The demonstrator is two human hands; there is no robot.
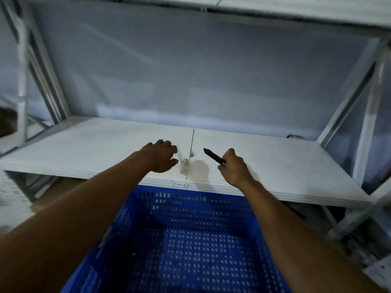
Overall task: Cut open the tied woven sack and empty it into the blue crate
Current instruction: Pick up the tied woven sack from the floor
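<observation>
A blue perforated crate stands below the shelf's front edge, with nothing in it that I can see. My right hand is over the white shelf, closed around a black knife whose tip points up and left. My left hand rests on the shelf left of the seam, its fingers curled at a thin pale strip; whether it grips the strip is unclear. No woven sack is in view.
A dark seam splits the shelf board, with a brownish stain and crumbs beside it. "2-4" is written on the front edge. Grey metal rack posts rise left and right, a white back panel stands behind, and another shelf hangs overhead.
</observation>
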